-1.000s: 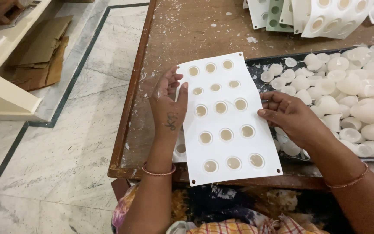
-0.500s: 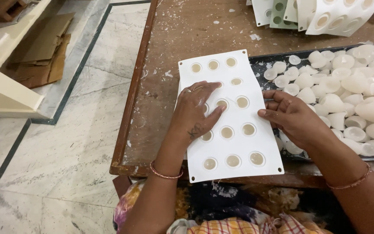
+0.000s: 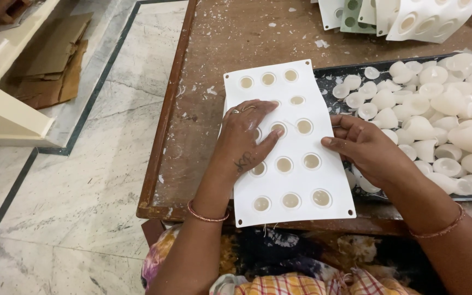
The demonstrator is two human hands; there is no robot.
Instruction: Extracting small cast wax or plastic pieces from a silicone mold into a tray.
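A white flexible mould sheet (image 3: 312,180) with rows of round cavities lies on the brown wooden table (image 3: 230,38). Its right edge overlaps a dark tray. My left hand (image 3: 247,136) rests flat on top of the sheet, fingers spread and pressing on the middle cavities. My right hand (image 3: 364,147) grips the sheet's right edge, thumb on top and fingers beneath it. Pale tan material shows inside the cavities.
The dark tray (image 3: 334,70) at the right holds several loose white cone-shaped pieces (image 3: 438,114). More white and green mould sheets (image 3: 411,16) lie at the table's far right. Marble floor (image 3: 66,202), cardboard (image 3: 50,65) and a cream board (image 3: 1,114) lie to the left.
My left hand moved from holding the sheet's left edge to lying flat on top of it. The sheet dropped from tilted up to resting on the table.
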